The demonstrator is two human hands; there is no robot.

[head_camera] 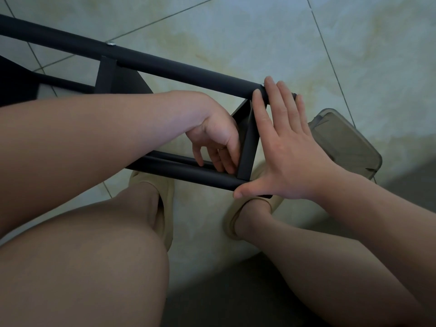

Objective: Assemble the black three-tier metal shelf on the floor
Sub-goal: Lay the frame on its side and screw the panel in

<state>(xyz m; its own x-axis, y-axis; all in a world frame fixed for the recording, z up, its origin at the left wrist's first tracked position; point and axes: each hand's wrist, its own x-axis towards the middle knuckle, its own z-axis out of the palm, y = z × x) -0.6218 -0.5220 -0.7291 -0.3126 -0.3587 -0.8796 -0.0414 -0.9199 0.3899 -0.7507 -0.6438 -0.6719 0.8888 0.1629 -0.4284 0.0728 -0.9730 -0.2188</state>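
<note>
Left hand [215, 138]: forearm enters from 9 o'clock above the knee; wrist bent, fingers curled down into the frame's corner, tips at the lower tube beside the end panel. Whether they pinch anything cannot be told.
Shelf frame [179, 72]: black, lying on the tiled floor [236, 31]; its long upper tube runs from the 10 o'clock edge down to just right of centre.
Screw [110, 43]: small silver head on the upper tube, at 11 o'clock, above a middle cross panel [106, 75].
Lower tube [188, 172]: at 6 o'clock of the left hand, mostly hidden leftward by the forearm.
Slippers [166, 192]: beige, on both feet, under the lower tube.
End panel [247, 142]: joins the two tubes, between the hands.
Right hand [283, 149]: flat and spread, fingers straight, laid against the frame's end; fingertips on the upper tube's end at 12 o'clock, thumb along the lower tube's end at 7 o'clock. It covers both tube ends.
Plastic container [346, 142]: clear, lidded, on the floor at 3 o'clock of the right hand, partly behind it.
</note>
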